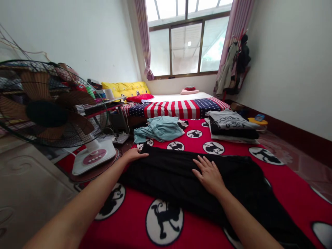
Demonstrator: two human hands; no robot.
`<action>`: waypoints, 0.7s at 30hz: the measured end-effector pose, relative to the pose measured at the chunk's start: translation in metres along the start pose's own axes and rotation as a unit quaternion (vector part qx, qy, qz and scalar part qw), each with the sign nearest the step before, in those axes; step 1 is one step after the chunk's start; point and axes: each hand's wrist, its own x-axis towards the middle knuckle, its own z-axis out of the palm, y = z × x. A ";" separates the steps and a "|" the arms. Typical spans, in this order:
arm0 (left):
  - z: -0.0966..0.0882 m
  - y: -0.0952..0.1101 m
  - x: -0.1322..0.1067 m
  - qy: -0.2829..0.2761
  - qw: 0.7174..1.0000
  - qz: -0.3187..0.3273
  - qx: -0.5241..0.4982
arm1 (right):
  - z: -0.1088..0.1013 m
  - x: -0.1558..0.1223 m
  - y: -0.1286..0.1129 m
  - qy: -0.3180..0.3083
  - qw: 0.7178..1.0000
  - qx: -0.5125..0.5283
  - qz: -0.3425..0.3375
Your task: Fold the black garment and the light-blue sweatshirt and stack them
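Observation:
A black garment lies spread across a red blanket printed with black-and-white cartoon circles. My left hand rests at the garment's far left edge, fingers together and flat on the cloth. Palm down with fingers slightly spread, my right hand presses on the middle of the garment. Neither hand grips anything.
A crumpled light-blue garment lies beyond the black one. A stack of folded clothes sits at the right. A standing fan is close on the left. A bed with a striped cover stands under the window; coats hang at right.

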 end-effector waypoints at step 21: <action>-0.047 0.057 -0.058 -0.123 0.943 0.015 -0.307 | -0.012 -0.001 -0.024 0.129 0.954 0.263 -0.060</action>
